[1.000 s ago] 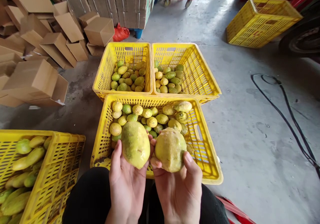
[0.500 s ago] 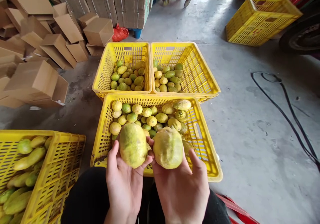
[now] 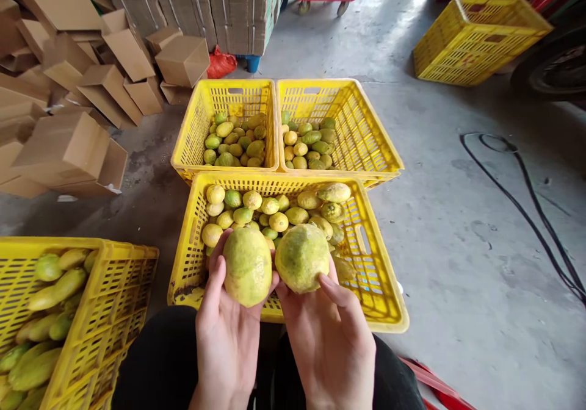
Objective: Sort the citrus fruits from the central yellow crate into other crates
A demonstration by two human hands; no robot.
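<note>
My left hand (image 3: 229, 337) is closed around a yellow-green papaya (image 3: 248, 267), its thumb along the left side. My right hand (image 3: 327, 337) grips a rounder, greener papaya (image 3: 302, 257), thumb on its lower right. Both fruits are held side by side above the near yellow crate (image 3: 382, 294). Inside that crate lie several smaller round fruits (image 3: 279, 221) and some longer ones (image 3: 333, 192). My hands and the two papayas hide part of its contents.
Two yellow crates (image 3: 339, 123) with fruit stand just beyond. Another crate (image 3: 114, 288) at the left holds long papayas (image 3: 58, 290). Cardboard boxes (image 3: 68, 147) lie at the left. A black cable (image 3: 522, 172) and an upright crate (image 3: 476, 44) are at the right.
Both papayas have been turned in my hands and now show other sides. My right thumb has come down onto its fruit, which has shifted slightly left and up.
</note>
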